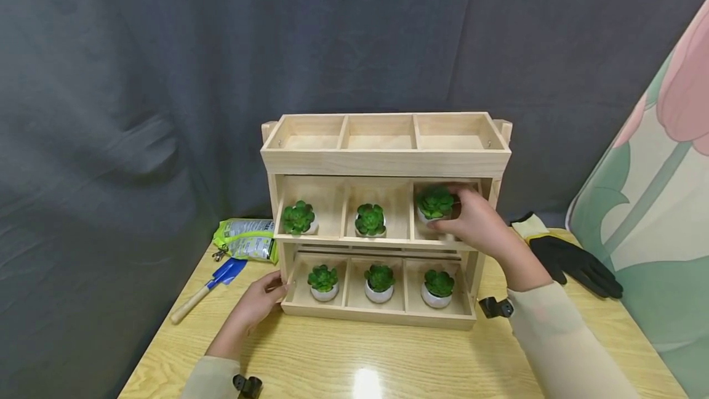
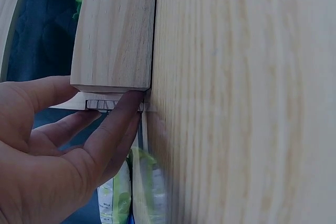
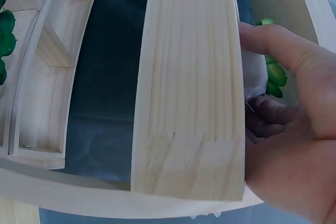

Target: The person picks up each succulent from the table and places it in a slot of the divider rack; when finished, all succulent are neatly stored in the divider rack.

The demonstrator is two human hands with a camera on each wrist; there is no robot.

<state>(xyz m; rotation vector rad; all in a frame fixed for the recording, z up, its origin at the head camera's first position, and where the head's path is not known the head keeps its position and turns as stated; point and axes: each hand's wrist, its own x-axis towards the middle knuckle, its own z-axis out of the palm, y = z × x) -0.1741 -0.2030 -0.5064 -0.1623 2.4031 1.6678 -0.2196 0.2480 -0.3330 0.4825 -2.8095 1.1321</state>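
Note:
A three-tier wooden plant stand (image 1: 384, 164) stands on the table. My right hand (image 1: 480, 221) reaches into the right compartment of its middle tier and grips a small potted succulent (image 1: 435, 202) between thumb and fingers. In the right wrist view the white pot (image 3: 254, 73) shows between thumb and fingers, partly behind the tier's front board (image 3: 191, 87). At the lower left corner of the stand, my left hand (image 1: 260, 297) holds the end of the bottom tier. The left wrist view shows its thumb and fingers around that board's end (image 2: 113, 35).
Potted succulents sit in the middle tier's left (image 1: 298, 218) and centre (image 1: 370, 220) compartments, and one in each bottom compartment. The top tier (image 1: 382, 162) holds nothing. A green bag (image 1: 246, 239) and blue trowel (image 1: 207, 288) lie left; black gloves (image 1: 570, 258) lie right.

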